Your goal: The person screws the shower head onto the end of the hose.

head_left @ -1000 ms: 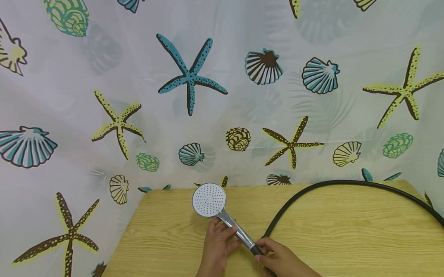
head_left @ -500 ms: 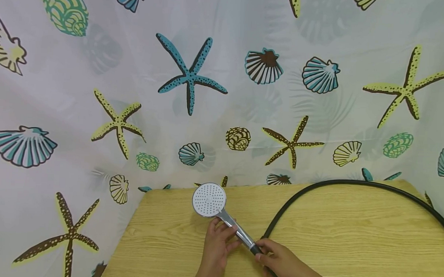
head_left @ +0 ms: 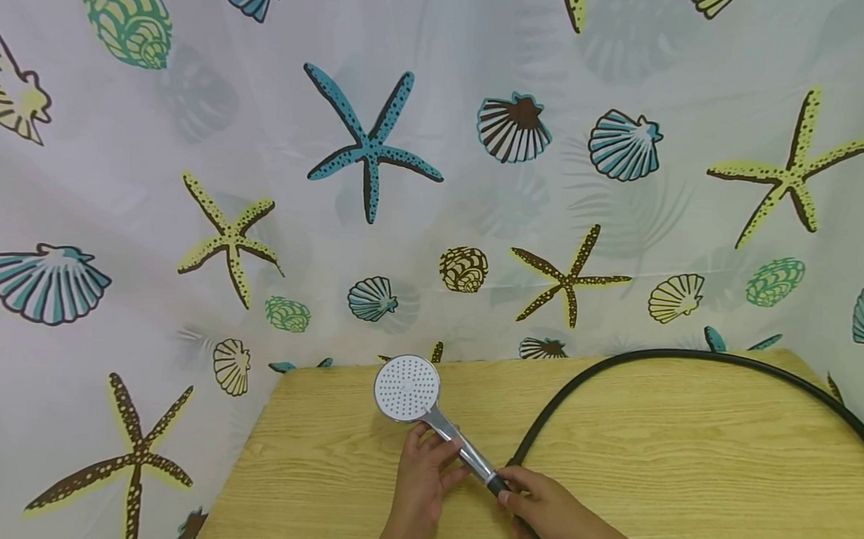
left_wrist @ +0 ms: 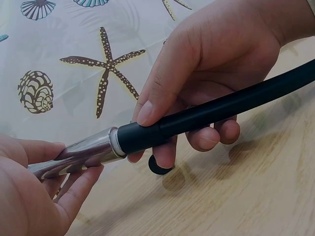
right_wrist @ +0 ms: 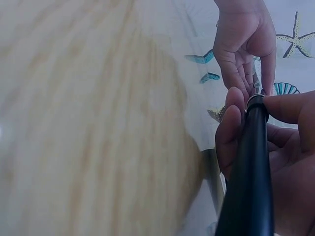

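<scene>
**Shower and hose held end to end above the table**

The shower is at the left part of the table, its white spray face toward the far edge and turned up to me, its metal handle slanting down to the near right. Left hand: thumb and fingers drawn narrow about the handle. Right hand: thumb above, fingers beneath, pinching the end of the hose just behind the joint. Handle and hose stand in line, a thin pale ring between them. A length of black hose arcs along the far edge and off to the right. A round black end shows below the right fingers; whether it belongs to the same hose I cannot tell.

Step in hand, as judged: work at the joint, either fastening or loosening; the pose alone does not settle which. The next move would seem to call for a steady left hold while the right hand turns the hose end about its own line; a skewed end might bind.

Lettering: none readable on shower or hose. Any mark at the middle of the spray face is too small to make out. The sheet behind bears printed starfish and shells, no words.
</scene>
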Available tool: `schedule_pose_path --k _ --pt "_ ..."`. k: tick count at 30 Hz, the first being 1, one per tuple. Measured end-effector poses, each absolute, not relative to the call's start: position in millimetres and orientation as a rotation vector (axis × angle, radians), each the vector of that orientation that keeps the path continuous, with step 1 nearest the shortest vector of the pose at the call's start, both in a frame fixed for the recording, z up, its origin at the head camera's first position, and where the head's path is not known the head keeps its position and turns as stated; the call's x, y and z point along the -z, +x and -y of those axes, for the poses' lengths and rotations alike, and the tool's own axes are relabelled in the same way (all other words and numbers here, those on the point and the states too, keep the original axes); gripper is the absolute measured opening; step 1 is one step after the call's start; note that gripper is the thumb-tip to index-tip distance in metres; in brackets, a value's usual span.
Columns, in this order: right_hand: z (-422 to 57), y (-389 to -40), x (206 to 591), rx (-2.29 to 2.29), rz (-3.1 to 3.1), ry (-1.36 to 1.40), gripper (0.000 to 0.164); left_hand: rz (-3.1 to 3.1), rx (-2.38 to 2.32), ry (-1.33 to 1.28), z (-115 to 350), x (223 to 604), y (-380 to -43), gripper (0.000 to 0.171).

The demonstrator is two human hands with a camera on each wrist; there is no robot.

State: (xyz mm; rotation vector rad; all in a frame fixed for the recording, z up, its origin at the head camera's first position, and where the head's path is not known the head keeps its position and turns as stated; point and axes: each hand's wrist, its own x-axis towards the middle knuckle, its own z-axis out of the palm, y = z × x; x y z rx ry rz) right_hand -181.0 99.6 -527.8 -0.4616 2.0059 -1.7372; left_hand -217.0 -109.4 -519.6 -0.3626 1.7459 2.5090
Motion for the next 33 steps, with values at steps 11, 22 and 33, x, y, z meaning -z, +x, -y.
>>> schedule_pose_path --k 11,22,33 --pt "-98.4 -182.4 527.3 1.729 -2.032 -0.462 0.04 -1.755 -2.502 -0.361 109.6 517.2 -217.2 0.069" --pt "-97.7 -182.5 526.8 1.715 -2.072 -0.489 0.039 -1.759 -2.5 -0.345 109.8 518.5 -217.7 0.071" --pt "-95.5 -183.6 528.1 1.738 -2.071 -0.451 0.039 -1.755 -2.5 -0.364 109.4 517.6 -217.8 0.071"
